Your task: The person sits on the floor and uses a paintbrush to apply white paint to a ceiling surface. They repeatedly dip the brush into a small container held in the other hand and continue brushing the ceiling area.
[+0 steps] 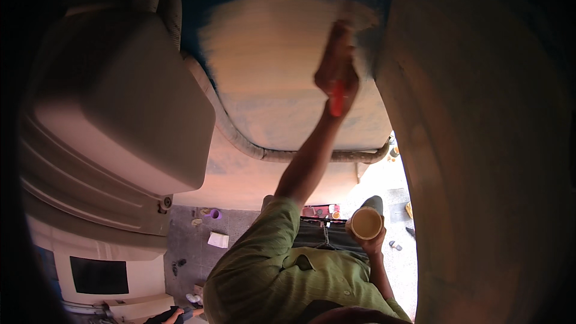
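My left hand (337,66) is raised in front of me, closed around a paintbrush with a red handle (337,99). Motion blurs both the hand and the brush's far end, which is up against a panel (264,54). Beige paint covers most of that panel, while dark blue shows along its top and sides. Lower down at my right, my right hand (373,243) grips a round cup (366,223) from beneath and the side. Pale beige paint, or a similar liquid, shows inside the cup.
A bulky pale box-shaped casing (120,96) juts out on the left. A pipe (270,155) curves along the panel's lower edge. A tall brownish wall (480,144) stands close on the right. Below lie a white box (218,239) and a purple container (214,213); another person's arm (174,315) shows at lower left.
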`<control>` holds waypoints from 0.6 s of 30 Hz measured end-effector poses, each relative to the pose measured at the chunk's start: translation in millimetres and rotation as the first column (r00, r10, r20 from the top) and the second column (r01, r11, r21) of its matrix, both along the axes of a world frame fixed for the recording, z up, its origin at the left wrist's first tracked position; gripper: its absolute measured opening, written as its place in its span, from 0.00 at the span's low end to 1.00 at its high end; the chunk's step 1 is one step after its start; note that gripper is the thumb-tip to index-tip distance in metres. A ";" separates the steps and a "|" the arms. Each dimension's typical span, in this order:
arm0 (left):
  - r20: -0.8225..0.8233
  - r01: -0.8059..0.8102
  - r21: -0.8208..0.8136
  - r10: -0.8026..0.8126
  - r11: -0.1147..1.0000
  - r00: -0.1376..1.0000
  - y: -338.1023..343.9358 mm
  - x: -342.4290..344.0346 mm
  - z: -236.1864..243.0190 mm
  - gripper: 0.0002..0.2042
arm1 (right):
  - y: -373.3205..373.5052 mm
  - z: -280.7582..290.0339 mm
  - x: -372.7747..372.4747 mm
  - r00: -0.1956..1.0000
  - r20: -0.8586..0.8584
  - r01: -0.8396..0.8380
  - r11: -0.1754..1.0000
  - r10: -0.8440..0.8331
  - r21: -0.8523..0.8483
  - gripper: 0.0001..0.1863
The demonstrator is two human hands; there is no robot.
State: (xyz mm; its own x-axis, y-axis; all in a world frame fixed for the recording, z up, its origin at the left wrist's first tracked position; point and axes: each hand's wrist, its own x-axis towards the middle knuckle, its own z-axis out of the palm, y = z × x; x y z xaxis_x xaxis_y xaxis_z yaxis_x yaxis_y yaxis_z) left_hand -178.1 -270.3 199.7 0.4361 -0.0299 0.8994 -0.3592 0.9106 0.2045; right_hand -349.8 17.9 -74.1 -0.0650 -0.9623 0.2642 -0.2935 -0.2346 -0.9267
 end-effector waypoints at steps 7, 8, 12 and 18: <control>-0.010 -0.604 -0.204 0.615 0.770 0.788 2.3 156.0 20.3 0.12 | -7.9 -9.6 5.9 0.997 -0.066 0.025 0.999 -0.027 -0.033 0.40; -0.034 -0.683 -0.201 0.691 0.702 0.722 2.3 180.2 27.8 0.12 | -8.4 -3.9 10.8 0.997 -0.076 0.002 1.000 -0.003 -0.016 0.41; -0.042 -0.679 -0.203 0.686 0.706 0.726 -13.3 188.5 27.6 0.14 | -10.7 1.1 11.0 0.994 -0.093 -0.063 0.998 0.064 0.008 0.41; -0.077 -0.290 -0.106 0.283 0.951 0.956 -29.0 66.4 3.7 0.14 | -5.7 -9.0 9.1 0.997 -0.071 -0.017 1.000 0.016 -0.016 0.41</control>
State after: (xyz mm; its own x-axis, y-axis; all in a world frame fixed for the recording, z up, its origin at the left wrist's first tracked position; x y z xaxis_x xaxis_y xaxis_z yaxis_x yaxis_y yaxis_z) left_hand -111.7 -299.4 203.4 0.4644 0.2063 0.8613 -0.5986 0.7898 0.1336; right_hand -340.8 12.2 -83.1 -0.0299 -0.9584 0.2838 -0.3546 -0.2553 -0.8995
